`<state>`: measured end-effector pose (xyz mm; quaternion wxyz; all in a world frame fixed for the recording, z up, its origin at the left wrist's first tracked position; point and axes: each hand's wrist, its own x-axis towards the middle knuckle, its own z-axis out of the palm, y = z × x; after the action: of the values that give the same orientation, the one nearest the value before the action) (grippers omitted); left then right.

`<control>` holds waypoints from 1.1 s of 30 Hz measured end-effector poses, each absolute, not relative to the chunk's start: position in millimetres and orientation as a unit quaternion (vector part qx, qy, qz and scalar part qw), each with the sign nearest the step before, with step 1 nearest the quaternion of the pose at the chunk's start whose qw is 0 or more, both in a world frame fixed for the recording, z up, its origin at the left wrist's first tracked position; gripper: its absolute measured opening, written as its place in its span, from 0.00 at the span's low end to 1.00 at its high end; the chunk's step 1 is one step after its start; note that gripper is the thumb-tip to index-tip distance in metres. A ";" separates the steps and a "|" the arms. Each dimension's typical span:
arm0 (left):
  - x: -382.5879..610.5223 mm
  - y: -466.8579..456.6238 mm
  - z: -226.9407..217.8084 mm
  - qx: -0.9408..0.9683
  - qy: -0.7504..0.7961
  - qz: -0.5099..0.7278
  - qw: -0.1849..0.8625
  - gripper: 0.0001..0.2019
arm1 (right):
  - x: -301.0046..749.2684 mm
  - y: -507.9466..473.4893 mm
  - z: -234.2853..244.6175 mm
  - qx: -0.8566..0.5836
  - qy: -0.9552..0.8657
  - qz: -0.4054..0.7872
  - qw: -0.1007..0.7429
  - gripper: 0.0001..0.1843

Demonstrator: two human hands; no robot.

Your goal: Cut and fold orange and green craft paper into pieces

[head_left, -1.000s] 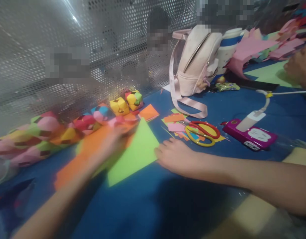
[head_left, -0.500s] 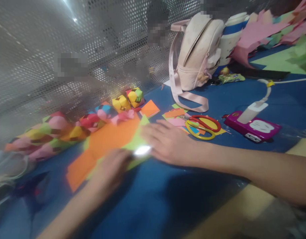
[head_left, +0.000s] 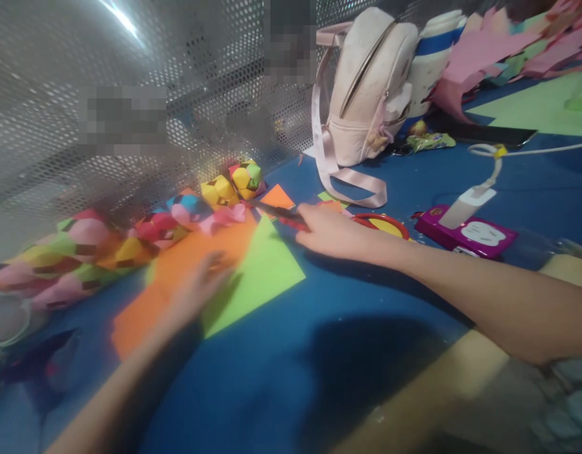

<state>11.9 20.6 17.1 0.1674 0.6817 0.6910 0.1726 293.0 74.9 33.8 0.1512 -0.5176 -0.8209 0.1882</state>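
Right grip: right hand had its fingers closed over the scissors. The dark blades stuck out past the fingertips and the red handle ring showed behind the knuckles.
Change, right: half a second before, this hand lay flat on the green paper and the scissors lay untouched beside it. It had since left the sheet and taken hold of the scissors.
Left grip: left hand was open, fingers spread and pressed flat where the orange paper met the green. It was motion-blurred, so finger detail was poor.
Change, left: it had slid up from the near edge of the sheets towards their middle. The papers were held by this hand alone.
Papers: both lay flat on the blue worktop. The green showed as a triangle again, its point towards the scissor blades, overlapping the orange on the orange sheet's right side.
Read: one hand pinning, the other on the cutting tool. The blades were near the green sheet's upper corner but not touching it, as far as could be seen.
Behind the papers: a row of folded paper balls ran along the foot of the perforated screen, with a small orange square just beside the blades.
Further right: a pale backpack stood well apart, its strap trailing on the worktop. A pink phone lay with a white charger resting on it.
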 end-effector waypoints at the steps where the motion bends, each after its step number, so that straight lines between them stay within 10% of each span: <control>1: 12.2 22.3 10.8 0.696 0.682 0.152 0.165 0.29 | 292.5 78.5 33.5 -0.522 -0.799 0.252 0.161 0.09; 11: 25.3 14.6 -12.5 0.753 0.628 0.165 0.106 0.22 | 275.9 78.2 9.9 -0.477 -0.609 0.592 0.226 0.02; 33: 36.7 17.9 -12.7 0.665 0.701 0.186 0.178 0.28 | 266.7 87.6 -8.9 -0.438 -0.532 0.664 0.289 0.03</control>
<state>36.7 17.9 -12.7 0.1784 0.6646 0.7014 0.1856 266.7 87.6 -8.9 0.2894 -0.4385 -0.5324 0.6637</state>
